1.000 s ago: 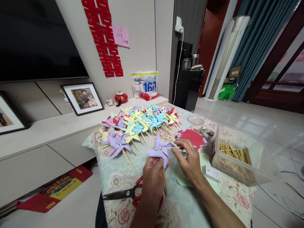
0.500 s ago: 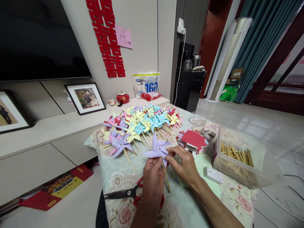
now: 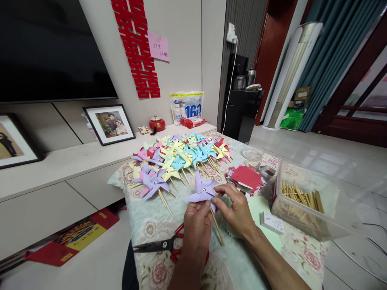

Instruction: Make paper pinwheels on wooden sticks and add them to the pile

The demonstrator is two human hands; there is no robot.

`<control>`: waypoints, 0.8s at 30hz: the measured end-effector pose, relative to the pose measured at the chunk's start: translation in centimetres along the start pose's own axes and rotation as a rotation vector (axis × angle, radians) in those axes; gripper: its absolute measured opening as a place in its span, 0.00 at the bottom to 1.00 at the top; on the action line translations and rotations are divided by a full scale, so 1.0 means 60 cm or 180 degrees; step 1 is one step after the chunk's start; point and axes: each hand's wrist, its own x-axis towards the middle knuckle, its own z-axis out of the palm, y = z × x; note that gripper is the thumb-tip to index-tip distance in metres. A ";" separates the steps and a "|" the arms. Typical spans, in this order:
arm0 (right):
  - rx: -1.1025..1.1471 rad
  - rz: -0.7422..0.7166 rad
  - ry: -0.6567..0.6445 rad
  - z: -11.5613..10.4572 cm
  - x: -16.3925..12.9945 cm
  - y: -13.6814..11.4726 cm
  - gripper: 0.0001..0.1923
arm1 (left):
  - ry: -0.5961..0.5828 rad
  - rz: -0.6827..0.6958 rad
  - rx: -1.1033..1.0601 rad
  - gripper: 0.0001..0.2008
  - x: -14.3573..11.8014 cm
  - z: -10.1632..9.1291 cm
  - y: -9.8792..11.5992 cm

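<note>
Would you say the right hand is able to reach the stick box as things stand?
Probably yes, once it lets go. The right hand is on the purple pinwheel along with the left hand. The stick box lies open-topped to its right, with only a small white box lying low between.

The room is bright with soft daylight coming from about 3 o'clock. The shiny floor shows pale glare. Shadows are faint. The picture is sharp in the middle, and straight lines bend near the edges.
</note>
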 end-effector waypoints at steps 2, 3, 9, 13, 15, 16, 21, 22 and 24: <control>-0.0036 -0.0208 0.0115 -0.001 0.001 0.000 0.09 | -0.0016 0.0073 0.0002 0.20 -0.001 0.003 0.000; -0.0063 -0.0310 0.0127 -0.002 0.001 0.000 0.10 | -0.0028 0.0111 0.0018 0.21 -0.001 0.004 -0.001; -0.0329 -0.0630 -0.0054 -0.004 0.002 -0.002 0.14 | -0.0006 0.0167 0.0344 0.20 -0.012 0.014 -0.007; -0.0382 -0.0638 -0.0069 -0.005 0.003 -0.001 0.14 | -0.0040 0.0152 0.0383 0.17 -0.013 0.015 -0.013; -0.0380 -0.0621 -0.0055 -0.005 0.003 0.000 0.13 | -0.0014 0.0150 0.0391 0.17 -0.013 0.014 -0.016; -0.0377 -0.0617 -0.0046 -0.005 0.003 0.001 0.13 | 0.0005 0.0152 0.0390 0.16 -0.013 0.014 -0.017; -0.0325 -0.0631 0.0003 -0.005 0.004 0.000 0.13 | -0.0068 0.0155 0.0315 0.17 -0.012 0.014 -0.016; -0.0287 -0.0610 0.0019 -0.006 0.004 -0.002 0.14 | -0.0063 0.0171 0.0262 0.17 -0.010 0.012 -0.014; -0.0175 -0.0484 0.0061 -0.008 0.004 -0.005 0.14 | 0.0019 0.0233 0.0098 0.16 -0.003 0.007 -0.009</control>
